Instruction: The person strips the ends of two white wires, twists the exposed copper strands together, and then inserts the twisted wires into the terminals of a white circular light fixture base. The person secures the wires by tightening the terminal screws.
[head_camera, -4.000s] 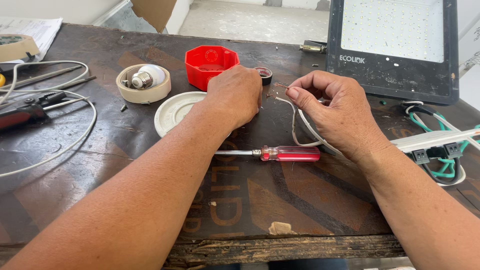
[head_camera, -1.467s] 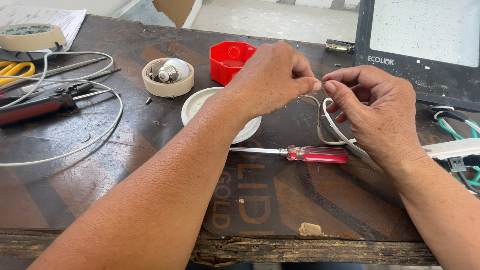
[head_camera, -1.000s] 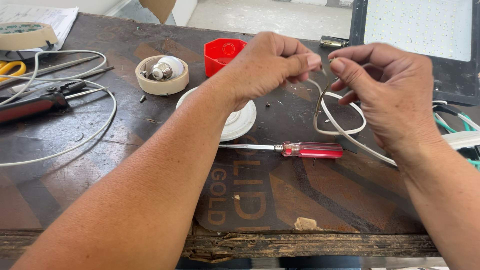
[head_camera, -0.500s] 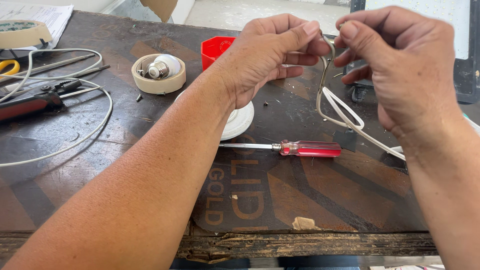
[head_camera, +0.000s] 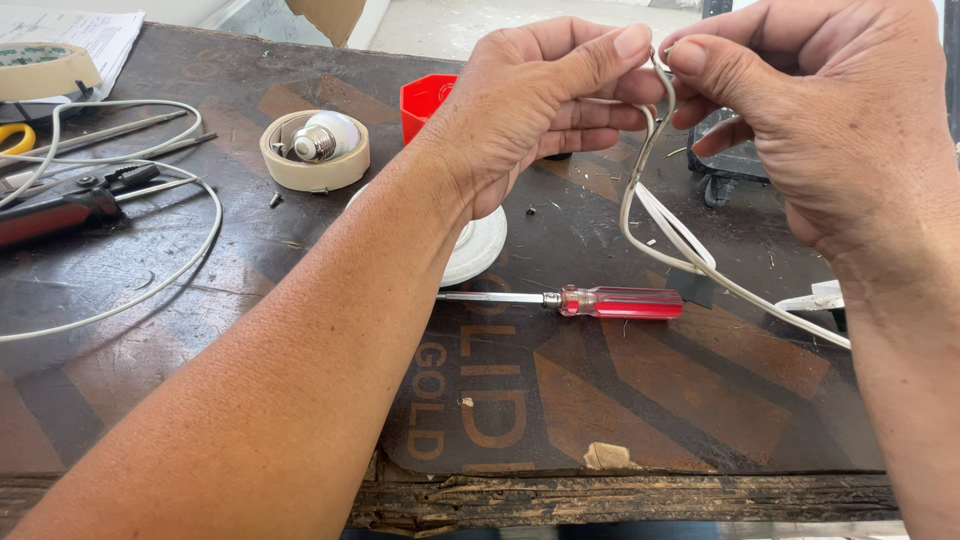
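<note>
Dark brown wood, printed with faded orange lettering and chipped along its near edge, forms the worn workbench top (head_camera: 300, 400) under everything. Above its far half the left hand (head_camera: 530, 100) and the right hand (head_camera: 810, 110) are raised close together, thumbs and forefingers nearly meeting. Both pinch the bare end of a thin white two-core electrical cable (head_camera: 640, 190), left thumb pressed against the forefinger on one side, right fingertips closed on the other. From the pinch the cable hangs down in a loop clear of the bench, then trails off right and toward the near edge, where it passes behind the right forearm.

A long loose loop of white wire (head_camera: 190, 250) lies at the left. A round white plastic disc (head_camera: 480, 245) sits partly hidden under the left wrist. Just in front of it lies a screwdriver with a clear red handle (head_camera: 620, 301), shaft pointing left. A roll of beige masking tape (head_camera: 313, 152) lies flat at the far left with a small white light bulb (head_camera: 325, 135) resting inside its ring. A red plastic box (head_camera: 428, 100) stands behind the left hand.
</note>
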